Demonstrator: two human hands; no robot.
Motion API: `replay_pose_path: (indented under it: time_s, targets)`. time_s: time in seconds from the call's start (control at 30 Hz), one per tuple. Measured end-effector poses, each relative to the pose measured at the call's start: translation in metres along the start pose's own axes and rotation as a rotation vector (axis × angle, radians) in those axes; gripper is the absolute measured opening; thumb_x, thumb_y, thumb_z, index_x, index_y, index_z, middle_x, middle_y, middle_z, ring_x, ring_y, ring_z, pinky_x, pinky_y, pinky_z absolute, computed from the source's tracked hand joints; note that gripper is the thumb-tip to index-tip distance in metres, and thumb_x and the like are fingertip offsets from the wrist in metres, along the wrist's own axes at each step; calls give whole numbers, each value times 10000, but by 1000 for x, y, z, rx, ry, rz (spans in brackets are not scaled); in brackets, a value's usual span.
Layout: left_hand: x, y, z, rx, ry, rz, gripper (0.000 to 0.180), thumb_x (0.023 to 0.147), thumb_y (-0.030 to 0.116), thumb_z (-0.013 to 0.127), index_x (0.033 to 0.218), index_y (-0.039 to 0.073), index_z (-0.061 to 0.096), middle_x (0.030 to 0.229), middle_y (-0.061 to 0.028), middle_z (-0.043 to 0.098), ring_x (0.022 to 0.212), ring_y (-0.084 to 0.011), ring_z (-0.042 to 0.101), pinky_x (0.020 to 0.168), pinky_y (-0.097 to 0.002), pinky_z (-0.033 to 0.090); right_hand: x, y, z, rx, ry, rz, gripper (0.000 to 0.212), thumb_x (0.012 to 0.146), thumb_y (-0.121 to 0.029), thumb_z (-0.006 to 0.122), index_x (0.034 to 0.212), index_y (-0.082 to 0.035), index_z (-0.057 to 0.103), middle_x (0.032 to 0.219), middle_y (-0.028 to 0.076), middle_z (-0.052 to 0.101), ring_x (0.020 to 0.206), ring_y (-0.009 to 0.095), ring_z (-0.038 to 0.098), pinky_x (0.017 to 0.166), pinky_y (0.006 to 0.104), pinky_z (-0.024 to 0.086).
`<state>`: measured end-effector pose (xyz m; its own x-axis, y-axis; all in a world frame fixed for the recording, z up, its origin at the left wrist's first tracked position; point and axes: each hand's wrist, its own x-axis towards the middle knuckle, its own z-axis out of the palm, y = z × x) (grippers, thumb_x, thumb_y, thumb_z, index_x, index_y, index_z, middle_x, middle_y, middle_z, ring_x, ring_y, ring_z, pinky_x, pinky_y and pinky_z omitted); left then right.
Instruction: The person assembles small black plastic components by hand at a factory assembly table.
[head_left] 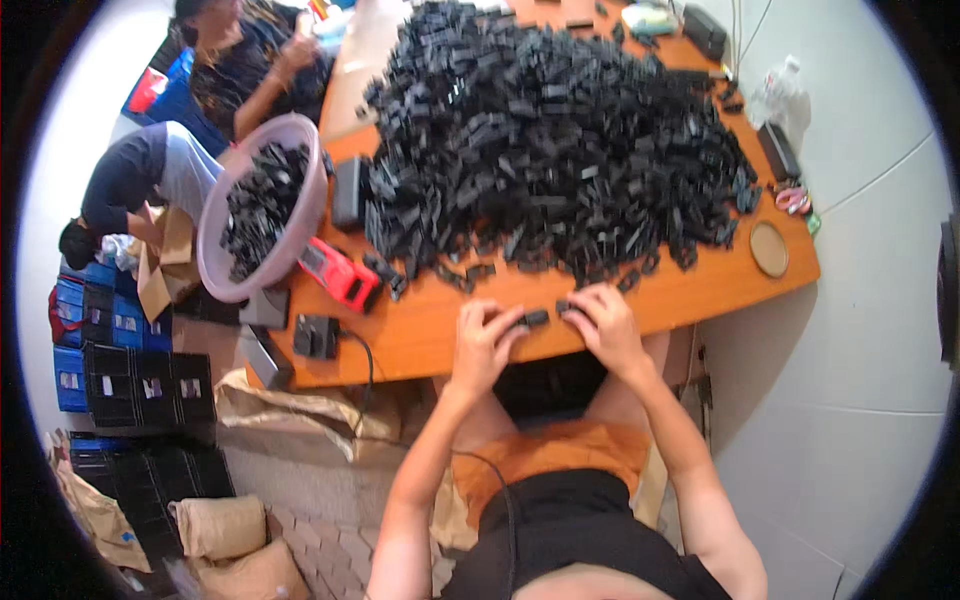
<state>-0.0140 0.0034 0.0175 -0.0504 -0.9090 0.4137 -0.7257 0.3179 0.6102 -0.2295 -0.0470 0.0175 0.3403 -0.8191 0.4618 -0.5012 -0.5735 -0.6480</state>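
One black part (537, 318) per pinch, left hand (480, 340) and right hand (606, 325); I judged steadiness best by the surface's (430, 345) front edge.

Left hand (480, 345): fingers pinch a small black piece (537, 318)
Right hand (612, 325): fingers hold a second black piece (568, 307), near the first
Black pile (545, 150): beyond the fingers
Pink tub (313, 195): left of the fingers
Table (425, 340): beneath the fingers

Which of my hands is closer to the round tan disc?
Right. Your right hand is to the left of the round tan disc; your left hand is farther left.
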Motion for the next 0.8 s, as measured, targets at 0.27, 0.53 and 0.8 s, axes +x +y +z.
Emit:
replay_pose_path:
  time_s: [0.27,0.53,0.8]
  targets:
    - [-1,-11,0,8,-43,47,429,740,63,726,1158,58,629,953,-83,610,961,-275,553,836,-388,416,2,-5,13,270,-64,76,248,750,-63,741,984,-3,685,900,94,628,808,249,595,689,336,492]
    - [-7,-6,-2,-81,-1,-63,264,714,37,740,967,52,668,891,-81,662,890,-261,602,810,-366,441,-5,-5,10,306,-93,57,257,709,-68,770,947,-9,693,870,91,663,792,252,611,723,340,490]
    - [-5,-10,3,-126,-2,8,255,694,60,760,937,60,685,853,-61,671,881,-248,613,800,-356,446,3,-5,18,246,-147,-40,259,679,-97,782,923,-51,707,843,59,668,816,237,613,748,345,459]
